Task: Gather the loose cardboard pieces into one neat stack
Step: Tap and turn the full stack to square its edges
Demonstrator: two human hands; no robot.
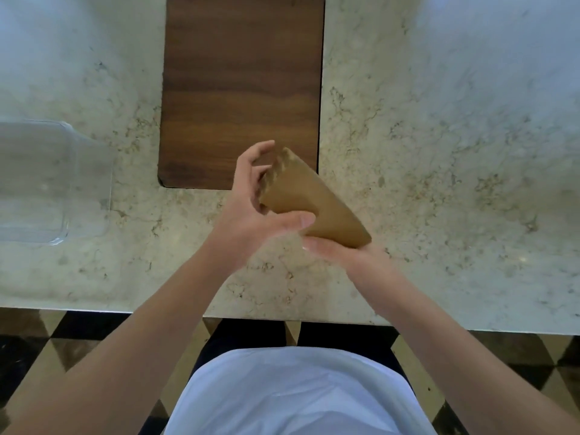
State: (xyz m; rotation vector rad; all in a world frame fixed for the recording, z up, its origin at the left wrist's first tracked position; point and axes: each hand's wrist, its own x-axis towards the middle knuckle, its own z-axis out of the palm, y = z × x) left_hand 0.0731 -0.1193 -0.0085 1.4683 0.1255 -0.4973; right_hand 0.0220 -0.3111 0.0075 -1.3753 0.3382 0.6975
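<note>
Above the marble desk (408,152), toward the middle of its near edge, a bundle of cardboard pieces (310,202) is held clear of the surface. The right hand (348,251) cups it from beneath; the left hand (251,211) clasps its side, thumb on top. Squaring the edges with light taps against the desk would likely align it.

Home kitchen, marble countertop (439,152), wooden cutting board (241,89), glass dish (72,171), checkered floor (62,350)
</note>
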